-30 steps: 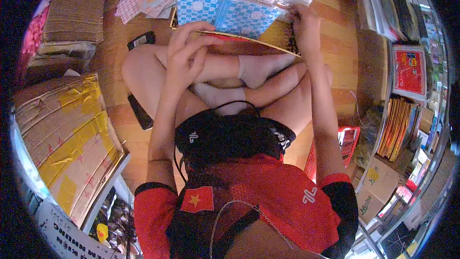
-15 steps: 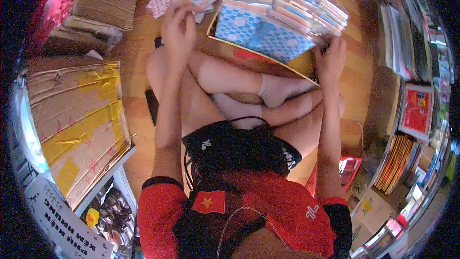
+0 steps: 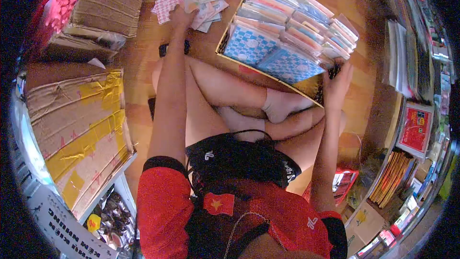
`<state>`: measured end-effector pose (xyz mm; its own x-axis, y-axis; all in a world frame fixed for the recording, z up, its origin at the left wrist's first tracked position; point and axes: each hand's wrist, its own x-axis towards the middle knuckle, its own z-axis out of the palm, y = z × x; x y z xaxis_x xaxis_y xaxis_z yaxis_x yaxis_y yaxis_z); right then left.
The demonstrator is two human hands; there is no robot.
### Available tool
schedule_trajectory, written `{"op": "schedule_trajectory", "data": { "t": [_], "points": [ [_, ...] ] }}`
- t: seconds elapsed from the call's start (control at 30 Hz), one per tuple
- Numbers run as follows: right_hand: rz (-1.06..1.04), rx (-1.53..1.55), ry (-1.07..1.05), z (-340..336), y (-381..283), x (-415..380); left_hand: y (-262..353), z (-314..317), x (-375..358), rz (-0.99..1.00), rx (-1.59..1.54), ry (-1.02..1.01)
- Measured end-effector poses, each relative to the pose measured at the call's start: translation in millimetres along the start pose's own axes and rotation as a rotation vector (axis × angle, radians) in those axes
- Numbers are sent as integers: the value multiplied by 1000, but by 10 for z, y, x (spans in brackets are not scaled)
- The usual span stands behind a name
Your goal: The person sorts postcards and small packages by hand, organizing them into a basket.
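Note:
My left hand [image 3: 183, 18] reaches over a loose pile of small patterned paper packets [image 3: 208, 7] on the floor. Its fingers are apart and over the near edge of the pile; I see nothing lifted in them. To the right of the pile stands an open yellow-edged box [image 3: 268, 70], tilted in view and packed with upright rows of packets in clear sleeves. Blue checkered packets [image 3: 251, 43] face me at the front. My right hand [image 3: 338, 80] is closed round the right end of this box, its fingertips partly hidden by the wall.
My crossed legs [image 3: 225, 84] lie just below the box. On the left are cardboard cartons [image 3: 79, 129] with yellow tape. Shelves with stacked books [image 3: 390, 177] and a red-and-white framed package [image 3: 415, 128] line the right. A dark object [image 3: 173, 48] lies by my left forearm.
My left hand has come down onto the pile from just above it, the arm stretching further forward. My right hand stays at the box's end. The whole view has shifted slightly.

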<state>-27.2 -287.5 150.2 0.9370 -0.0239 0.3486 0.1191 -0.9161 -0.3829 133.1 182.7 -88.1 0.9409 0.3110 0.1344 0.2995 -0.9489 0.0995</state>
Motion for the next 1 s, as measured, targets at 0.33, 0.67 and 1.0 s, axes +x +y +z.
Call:
{"op": "schedule_trajectory", "data": {
  "t": [0.33, 0.67, 1.0],
  "points": [
    [27, 0, 8, 32, 41, -21, -64, -313, -124, -167, -318, 25],
    [-12, -23, 15, 55, 152, -30, -418, -1196, -660, -421, -1086, 211],
    [-117, -35, 109, -235, 72, -77, 1003, -2990, -2231, -283, -1622, 56]
  ]
}}
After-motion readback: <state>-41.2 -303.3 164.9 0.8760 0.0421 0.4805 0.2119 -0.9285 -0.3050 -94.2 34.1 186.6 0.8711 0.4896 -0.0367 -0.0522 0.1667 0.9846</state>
